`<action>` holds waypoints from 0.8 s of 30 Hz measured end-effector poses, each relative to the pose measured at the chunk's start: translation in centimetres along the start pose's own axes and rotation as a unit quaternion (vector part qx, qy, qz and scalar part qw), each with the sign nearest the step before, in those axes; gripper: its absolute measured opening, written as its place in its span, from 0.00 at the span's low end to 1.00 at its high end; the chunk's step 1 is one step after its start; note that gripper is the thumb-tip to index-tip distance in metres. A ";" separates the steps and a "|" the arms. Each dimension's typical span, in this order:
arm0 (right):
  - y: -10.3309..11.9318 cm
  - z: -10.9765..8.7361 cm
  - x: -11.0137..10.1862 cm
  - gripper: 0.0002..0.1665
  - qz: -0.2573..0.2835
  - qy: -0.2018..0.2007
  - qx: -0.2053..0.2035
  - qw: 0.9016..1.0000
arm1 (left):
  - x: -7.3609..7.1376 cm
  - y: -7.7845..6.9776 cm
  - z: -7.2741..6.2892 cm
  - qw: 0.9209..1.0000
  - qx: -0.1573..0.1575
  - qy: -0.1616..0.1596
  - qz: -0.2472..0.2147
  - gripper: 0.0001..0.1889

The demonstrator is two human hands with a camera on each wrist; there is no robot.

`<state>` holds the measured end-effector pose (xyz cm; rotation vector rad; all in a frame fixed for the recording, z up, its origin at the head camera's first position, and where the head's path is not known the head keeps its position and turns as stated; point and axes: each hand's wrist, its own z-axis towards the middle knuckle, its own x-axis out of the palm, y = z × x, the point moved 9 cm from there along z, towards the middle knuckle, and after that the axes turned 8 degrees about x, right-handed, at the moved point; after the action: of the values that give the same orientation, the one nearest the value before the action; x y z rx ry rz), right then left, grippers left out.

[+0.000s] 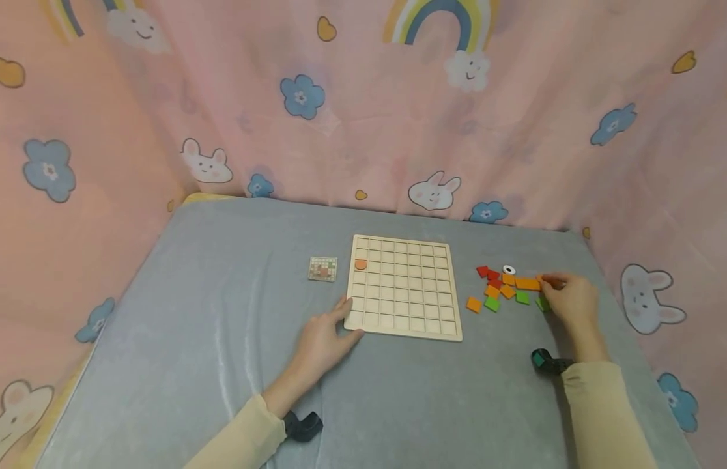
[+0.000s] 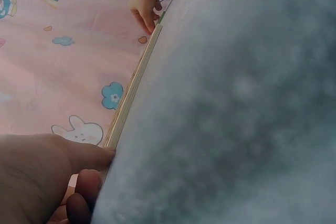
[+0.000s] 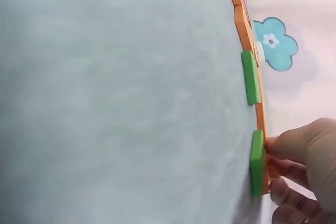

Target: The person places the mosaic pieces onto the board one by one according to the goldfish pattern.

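At the near left corner of a pale wooden grid board (image 1: 401,286), my left hand (image 1: 322,342) holds the edges, thumb on the front edge and fingers on the left one. A round orange disc (image 1: 361,264) lies in the board's left column. My right hand (image 1: 571,301) pinches an orange piece (image 3: 266,186) at the right end of a group of small flat pieces; the fingers partly hide its outline. Close to those fingertips are a green square (image 1: 542,304) and an orange rectangle (image 1: 526,283).
Orange squares (image 1: 473,305), red pieces (image 1: 483,271), green squares (image 1: 492,304) and a white ring (image 1: 509,270) lie right of the board. A small printed pattern card (image 1: 323,269) sits left of it. A grey cloth (image 1: 164,339) covers the table; pink curtains (image 1: 363,117) hang behind.
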<state>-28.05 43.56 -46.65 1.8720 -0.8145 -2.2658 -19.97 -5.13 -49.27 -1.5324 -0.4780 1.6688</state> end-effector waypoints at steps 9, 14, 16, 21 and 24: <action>0.6 0.7 0.1 0.22 -0.031 0.032 -0.004 0.999 | 0.0 -0.1 0.0 1.000 0.004 -0.001 0.001 0.35; 0.5 0.7 0.3 0.22 -0.026 0.034 0.004 0.999 | 0.1 0.0 0.0 1.000 0.004 -0.001 -0.003 0.35; 0.5 0.6 0.3 0.21 -0.024 0.030 0.000 0.999 | 0.1 0.1 0.0 1.000 0.003 0.000 -0.005 0.35; 0.7 0.6 0.2 0.20 -0.018 0.017 -0.008 1.000 | 0.1 0.1 0.0 1.000 0.002 0.002 -0.010 0.35; 1.0 0.5 0.1 0.20 -0.015 0.009 -0.011 1.000 | 0.1 0.1 0.0 1.000 0.004 0.001 -0.011 0.35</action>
<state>-28.76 42.87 -46.23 1.9052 -0.7613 -2.2628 -20.00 -5.08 -49.37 -1.5179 -0.4845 1.6498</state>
